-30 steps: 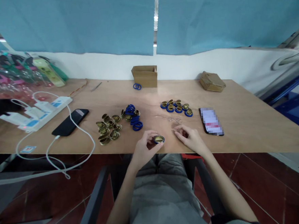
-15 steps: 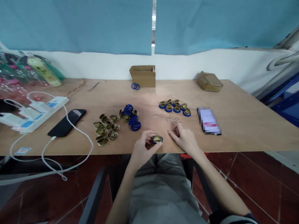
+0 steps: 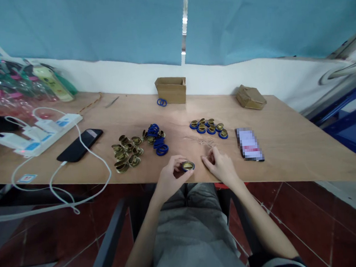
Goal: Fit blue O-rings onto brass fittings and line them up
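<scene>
Blue-ringed brass disc (image 3: pixel 188 165) is sitting between the hands near the surface's (image 3: pixel 289 154) front edge, showing no clear long axis, and the nearer left hand (image 3: pixel 170 175) is pinching its left side in a narrow grip. Apart to its right, the right hand (image 3: pixel 222 167) is resting half-curled, possibly holding something too small to tell. Toward the back edge, an open cardboard box (image 3: pixel 171 92) is standing, contents hidden.

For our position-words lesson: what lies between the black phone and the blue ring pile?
In the head view, brass pieces and, nearer the phone, a white cable.
</scene>
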Available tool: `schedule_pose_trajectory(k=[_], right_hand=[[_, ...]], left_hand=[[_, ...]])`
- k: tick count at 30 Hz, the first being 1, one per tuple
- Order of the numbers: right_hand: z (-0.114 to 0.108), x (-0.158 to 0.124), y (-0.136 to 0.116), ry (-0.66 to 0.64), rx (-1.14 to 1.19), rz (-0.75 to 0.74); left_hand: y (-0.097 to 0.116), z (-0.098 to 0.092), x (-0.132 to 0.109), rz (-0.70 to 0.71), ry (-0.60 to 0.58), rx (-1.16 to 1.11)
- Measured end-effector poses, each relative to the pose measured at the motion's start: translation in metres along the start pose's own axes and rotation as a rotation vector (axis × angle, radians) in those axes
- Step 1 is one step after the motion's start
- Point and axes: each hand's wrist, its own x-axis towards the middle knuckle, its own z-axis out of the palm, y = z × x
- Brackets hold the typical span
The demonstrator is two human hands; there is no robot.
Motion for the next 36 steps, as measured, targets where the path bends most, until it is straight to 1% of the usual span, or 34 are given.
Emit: schedule_pose_trajectory(k=[5,12,16,21,26,31,36], right_hand=[[-0.003,0.0,-0.002,0.002,-0.001,-0.017],[-0.007,0.001,-0.003,-0.049,-0.033,-0.025],[-0.008,0.001,-0.005,-0.051,-0.064,-0.034],[-0.008,0.002,-0.004,-0.056,-0.039,-0.042],[-0.014,0.002,0.001,-0.075,0.113,-0.056],[-0.019,0.002,0.01,-0.098,0.32,0.002],[-0.02,0.001,0.014,-0.102,0.497,0.051]], left_hand=[[0.001,0.0,-0.001,-0.005,0.003,-0.011],[0.0,0.001,-0.001,-0.007,0.006,-0.001],[0.0,0.001,0.0,-0.012,0.004,0.002],[0.003,-0.001,-0.001,-0.016,0.0,0.006],[0.003,-0.001,0.0,-0.008,0.008,0.019],[0.001,0.0,-0.001,-0.003,0.013,0.016],[0.0,-0.001,-0.001,0.019,0.02,0.005]])
